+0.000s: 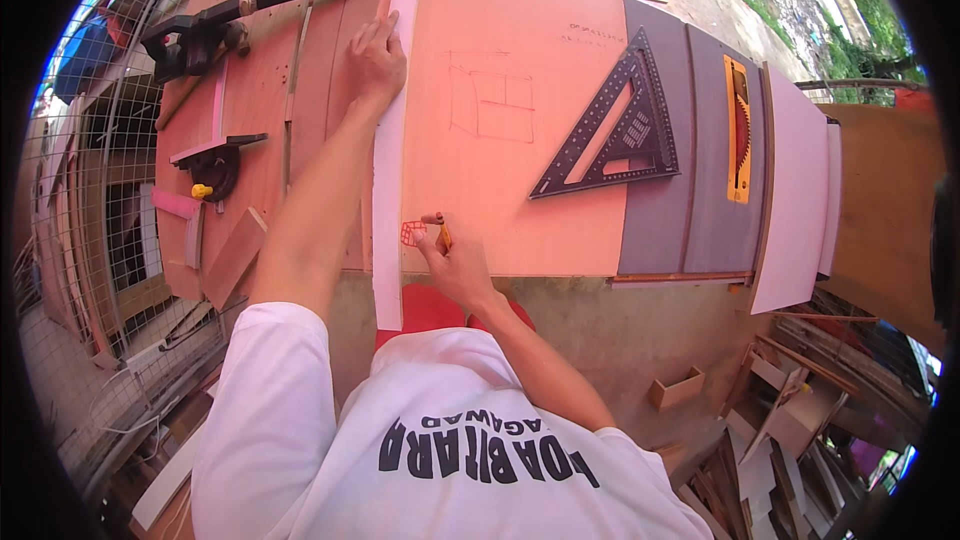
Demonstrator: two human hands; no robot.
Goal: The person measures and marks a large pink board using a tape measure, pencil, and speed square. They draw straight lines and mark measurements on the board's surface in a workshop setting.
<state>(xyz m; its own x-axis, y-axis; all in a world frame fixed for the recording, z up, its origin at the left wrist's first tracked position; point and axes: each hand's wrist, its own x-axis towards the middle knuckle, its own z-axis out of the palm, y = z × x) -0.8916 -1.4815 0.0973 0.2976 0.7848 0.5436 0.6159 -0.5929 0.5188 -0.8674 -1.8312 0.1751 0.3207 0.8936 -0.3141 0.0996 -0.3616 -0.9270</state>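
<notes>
My left hand (378,65) is curled on the upper part of a long pale strip (388,180), which crosses the wooden work surface (540,220) front to back, its near end past the front edge. My right hand (450,265), its fingers closed, holds a small yellow-and-dark marking tool (442,232) beside the strip's near part, at a red gridded piece or marking (411,233) too small to make out. A pencilled box sketch (490,100) shows on the surface. A black triangular square (650,65) lies to the right, and a yellow level-like tool (731,130) farther right.
Black clamp-like tools (185,45) and a jig with a yellow knob (215,180) lie at the left among board offcuts (235,260). Pale boards (790,190) are at the right. A wire mesh fence (70,180) stands left; scrap wood (770,440) lies low at the right.
</notes>
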